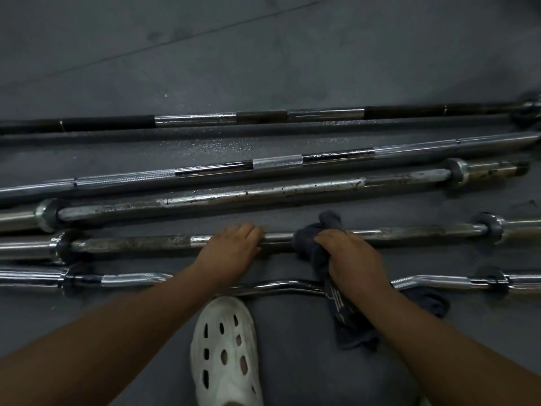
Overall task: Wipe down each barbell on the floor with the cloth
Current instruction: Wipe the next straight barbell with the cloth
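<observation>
Several barbells lie side by side on the grey floor. My right hand [349,260] grips a dark grey cloth [317,243] wrapped over the shaft of a short straight barbell [131,243], the second one from me. My left hand [234,247] rests on the same shaft just left of the cloth, fingers curled over the bar. The cloth's loose end hangs down across the curl bar [281,285] nearest to me. Beyond lie a rusty spotted barbell [263,194], a knurled chrome barbell [278,163] and a black and chrome barbell [196,119].
My foot in a white perforated clog [225,350] stands on the floor just in front of the curl bar. Bare grey rubber floor [205,54] stretches beyond the farthest barbell, with wet specks between the far bars.
</observation>
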`<state>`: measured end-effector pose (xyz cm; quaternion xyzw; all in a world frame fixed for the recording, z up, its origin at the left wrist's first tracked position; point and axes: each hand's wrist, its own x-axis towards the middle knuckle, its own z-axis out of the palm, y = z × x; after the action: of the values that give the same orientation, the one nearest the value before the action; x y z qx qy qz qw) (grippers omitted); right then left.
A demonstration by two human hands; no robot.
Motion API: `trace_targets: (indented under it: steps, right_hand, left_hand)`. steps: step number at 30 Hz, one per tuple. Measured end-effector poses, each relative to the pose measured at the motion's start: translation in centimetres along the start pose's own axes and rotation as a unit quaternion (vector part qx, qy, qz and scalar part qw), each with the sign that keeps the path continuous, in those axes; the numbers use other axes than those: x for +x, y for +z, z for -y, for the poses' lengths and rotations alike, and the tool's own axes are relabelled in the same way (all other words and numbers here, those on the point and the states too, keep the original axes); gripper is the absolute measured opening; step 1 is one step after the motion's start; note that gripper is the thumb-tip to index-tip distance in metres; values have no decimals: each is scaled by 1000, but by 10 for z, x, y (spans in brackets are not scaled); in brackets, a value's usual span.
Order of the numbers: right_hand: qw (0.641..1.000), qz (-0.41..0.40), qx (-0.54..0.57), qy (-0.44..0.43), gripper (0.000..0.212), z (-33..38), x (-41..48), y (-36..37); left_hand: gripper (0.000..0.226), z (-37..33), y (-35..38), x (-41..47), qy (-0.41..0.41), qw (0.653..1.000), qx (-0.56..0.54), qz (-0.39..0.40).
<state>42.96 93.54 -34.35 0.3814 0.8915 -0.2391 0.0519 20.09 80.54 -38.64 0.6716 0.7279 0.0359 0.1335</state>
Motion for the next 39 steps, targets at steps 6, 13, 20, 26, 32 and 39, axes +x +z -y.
trace_targets:
  steps: [6,13,20,26,32,39]
  right_hand:
    - [997,-67,-5,-28,55,22,-45,0]
    - [991,-128,-32,-22,66,78,-85,-46]
    - [982,-160,-76,-69,64,130,-125,-94]
    - [984,-123,-109,-76,69,133,-129,-92]
    - [992,-95,-70,-36,81,128,-94,-60]
    - [996,-52,-68,14,82,116,-36,-29]
  left_hand:
    - [50,-11,-53,-25,-3,999,13,-29]
    - [48,-17,-144,-67,24,995,74,-63]
    - [50,-22,-226,-132,23,990,97,-100]
    - [52,9,-237,-156,24,989,121,-76]
    - [56,67,-199,-149,3,994,101,-29]
    - [56,100,-123,-106,51,996,48,56]
